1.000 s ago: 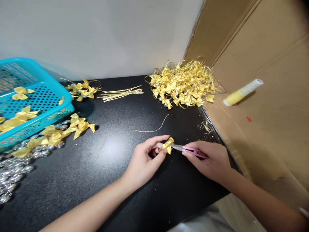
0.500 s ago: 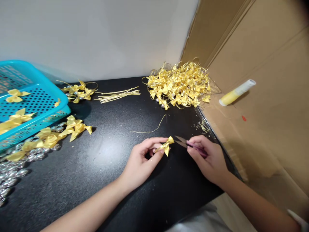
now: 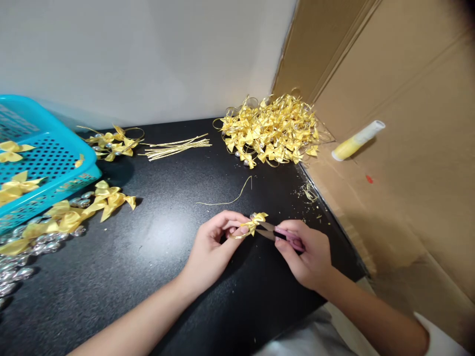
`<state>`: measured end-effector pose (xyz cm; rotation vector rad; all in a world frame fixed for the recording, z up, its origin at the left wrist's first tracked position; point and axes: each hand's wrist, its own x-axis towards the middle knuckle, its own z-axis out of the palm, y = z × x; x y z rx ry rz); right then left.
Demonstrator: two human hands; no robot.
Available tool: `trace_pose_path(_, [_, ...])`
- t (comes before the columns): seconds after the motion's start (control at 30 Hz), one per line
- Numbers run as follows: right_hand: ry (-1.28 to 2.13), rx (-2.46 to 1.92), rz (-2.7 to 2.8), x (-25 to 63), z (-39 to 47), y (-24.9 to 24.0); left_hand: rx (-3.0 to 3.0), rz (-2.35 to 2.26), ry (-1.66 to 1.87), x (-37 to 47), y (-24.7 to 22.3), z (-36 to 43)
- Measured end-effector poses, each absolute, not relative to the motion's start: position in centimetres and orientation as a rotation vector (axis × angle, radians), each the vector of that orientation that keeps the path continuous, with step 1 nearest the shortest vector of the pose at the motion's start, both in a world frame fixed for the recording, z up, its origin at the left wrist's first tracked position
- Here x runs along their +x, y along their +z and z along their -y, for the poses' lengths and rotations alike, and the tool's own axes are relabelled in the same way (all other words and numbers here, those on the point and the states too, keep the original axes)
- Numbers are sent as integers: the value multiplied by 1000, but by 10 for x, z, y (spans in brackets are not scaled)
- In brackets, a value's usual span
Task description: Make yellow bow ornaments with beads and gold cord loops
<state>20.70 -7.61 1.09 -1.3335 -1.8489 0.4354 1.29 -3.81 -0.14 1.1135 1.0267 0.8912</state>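
Note:
Between the thumb and fingers of my left hand (image 3: 215,247) is a small yellow ribbon bow (image 3: 256,222) with a silver bead behind it and a gold cord loop under it. My right hand (image 3: 309,252) is closed round the pink handles of small scissors (image 3: 287,237). The scissor blades are parted and point left, their tips at the right side of the bow. A thin gold cord (image 3: 232,200) lies curved on the black table behind my left hand.
A large heap of yellow bows (image 3: 270,131) lies at the back, gold ties (image 3: 178,147) left of it. At the left are a teal basket (image 3: 70,183), loose bows (image 3: 111,198) and silver beads (image 3: 22,273). A yellow-white tube (image 3: 358,141) is on cardboard at the right.
The scissors in my right hand have moved left, up to the bow. The bow has turned in my left fingers, so that its bead and cord loop show. The whole view has shifted slightly.

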Motion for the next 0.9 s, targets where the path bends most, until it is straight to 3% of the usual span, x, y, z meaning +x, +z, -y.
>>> trace_pose_path(0.9, [471,-1353,1783,202,73,4,1069,-994,855,14,2,38])
